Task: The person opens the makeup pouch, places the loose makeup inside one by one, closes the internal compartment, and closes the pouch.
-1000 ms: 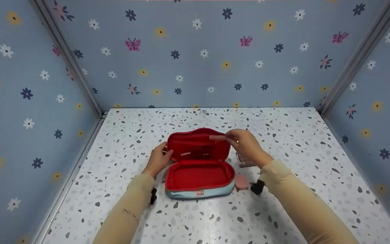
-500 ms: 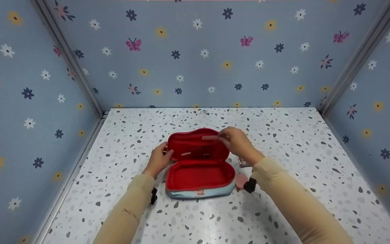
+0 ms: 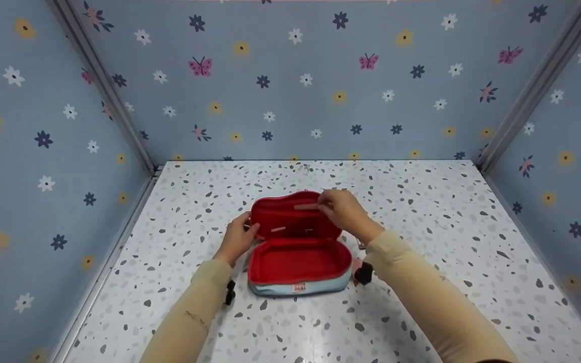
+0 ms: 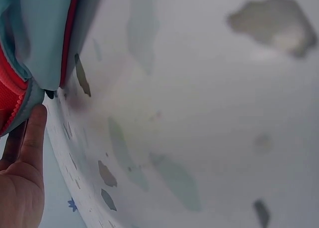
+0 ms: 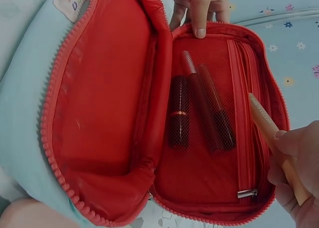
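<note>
A pale blue makeup bag (image 3: 290,288) with a red lining lies unzipped, its lid raised. My left hand (image 3: 236,239) holds the lid's left edge, thumb on the inside and fingers behind. Between thumb and fingers, my right hand (image 3: 343,212) pinches a slim peach-coloured stick (image 5: 264,118) printed with small lettering. The stick's tip overlaps the red zipped strip (image 5: 241,138) near the lid's upper edge. Behind the lid's mesh (image 5: 199,178) sit a dark lipstick (image 5: 179,113) and two slender tubes (image 5: 205,103). The bag's lower half (image 3: 298,259) shows bare red lining.
Right of the bag, a round pink compact (image 3: 356,269) sits partly behind the right wrist's black camera (image 3: 363,274). The right forearm covers most of a palette (image 3: 361,244). A speckled white table (image 3: 421,201) lies under everything, with flowered blue walls (image 3: 310,111) around it.
My right hand has moved left along the raised lid, carrying the peach stick further across the red lining. It now covers more of the palette and compact. My left hand stays put.
</note>
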`<state>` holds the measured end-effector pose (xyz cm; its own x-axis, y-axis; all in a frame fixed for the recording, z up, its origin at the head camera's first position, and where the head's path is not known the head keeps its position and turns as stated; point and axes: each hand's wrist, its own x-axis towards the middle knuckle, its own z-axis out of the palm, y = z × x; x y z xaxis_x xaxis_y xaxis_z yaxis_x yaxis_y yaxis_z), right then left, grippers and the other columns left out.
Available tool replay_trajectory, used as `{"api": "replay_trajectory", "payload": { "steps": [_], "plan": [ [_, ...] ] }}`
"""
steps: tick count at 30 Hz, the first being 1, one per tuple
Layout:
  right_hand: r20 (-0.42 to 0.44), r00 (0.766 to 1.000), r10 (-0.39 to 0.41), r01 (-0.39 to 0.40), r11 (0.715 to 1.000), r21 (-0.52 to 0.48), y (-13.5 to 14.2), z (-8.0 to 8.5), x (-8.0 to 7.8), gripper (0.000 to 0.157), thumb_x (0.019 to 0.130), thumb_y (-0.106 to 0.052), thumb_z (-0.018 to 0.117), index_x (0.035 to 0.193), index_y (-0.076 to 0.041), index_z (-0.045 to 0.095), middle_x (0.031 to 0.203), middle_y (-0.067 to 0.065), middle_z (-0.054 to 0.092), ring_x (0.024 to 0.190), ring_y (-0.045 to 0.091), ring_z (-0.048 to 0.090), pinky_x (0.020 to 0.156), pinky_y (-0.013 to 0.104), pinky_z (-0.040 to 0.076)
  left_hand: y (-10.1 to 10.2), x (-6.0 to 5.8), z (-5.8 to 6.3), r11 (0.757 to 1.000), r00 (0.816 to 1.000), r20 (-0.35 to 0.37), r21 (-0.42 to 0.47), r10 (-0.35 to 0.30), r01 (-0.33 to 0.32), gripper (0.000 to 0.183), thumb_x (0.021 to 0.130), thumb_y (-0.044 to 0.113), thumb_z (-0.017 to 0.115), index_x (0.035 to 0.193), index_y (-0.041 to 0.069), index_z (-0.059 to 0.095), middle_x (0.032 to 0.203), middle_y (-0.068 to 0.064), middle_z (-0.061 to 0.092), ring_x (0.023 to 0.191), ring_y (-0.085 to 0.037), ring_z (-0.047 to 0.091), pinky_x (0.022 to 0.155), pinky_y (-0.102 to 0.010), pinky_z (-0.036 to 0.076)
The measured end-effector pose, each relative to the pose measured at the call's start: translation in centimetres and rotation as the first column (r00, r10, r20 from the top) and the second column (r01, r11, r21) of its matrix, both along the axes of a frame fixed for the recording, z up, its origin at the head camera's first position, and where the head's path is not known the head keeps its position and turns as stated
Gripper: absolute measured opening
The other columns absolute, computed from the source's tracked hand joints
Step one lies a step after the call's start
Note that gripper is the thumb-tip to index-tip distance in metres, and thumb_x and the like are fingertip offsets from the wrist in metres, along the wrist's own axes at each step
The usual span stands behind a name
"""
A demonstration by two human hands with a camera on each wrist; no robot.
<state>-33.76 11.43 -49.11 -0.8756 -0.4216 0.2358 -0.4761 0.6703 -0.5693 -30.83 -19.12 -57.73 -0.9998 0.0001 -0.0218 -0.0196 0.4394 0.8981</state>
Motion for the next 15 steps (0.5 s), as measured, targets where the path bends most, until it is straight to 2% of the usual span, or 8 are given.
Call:
{"api": "replay_trajectory", "payload": {
  "steps": [9,15],
  "plan": [
    [-0.017,1.0,0.012,-0.011,1.0,0.028,-1.5,-0.5,-0.2,0.01,0.102,-0.007,0.074,0.108,-0.001,0.08,0.109,0.016,0.081,0.106,0.032,0.077,0.096,0.046,0.064,0.0,-0.1,-0.1,1.0,1.0,-0.011,0.008,-0.005,0.005,0.031,0.111,0.011,0.06,0.142,0.007,0.066,0.12,-0.016,0.072,0.107,-0.026,0.069,0.093,-0.035,0.061],
    [0.009,1.0,0.026,-0.026,0.999,0.046,-2.5,-0.7,-0.2,0.013,0.103,-0.004,0.071,0.11,-0.001,0.081,0.112,0.017,0.081,0.109,0.034,0.075,0.102,0.047,0.061,-0.1,0.0,-0.2,1.0,0.999,-0.036,0.007,-0.005,0.005,0.03,0.11,0.008,0.061,0.14,0.006,0.067,0.117,-0.017,0.073,0.105,-0.027,0.07,0.091,-0.035,0.061]
  ]
}}
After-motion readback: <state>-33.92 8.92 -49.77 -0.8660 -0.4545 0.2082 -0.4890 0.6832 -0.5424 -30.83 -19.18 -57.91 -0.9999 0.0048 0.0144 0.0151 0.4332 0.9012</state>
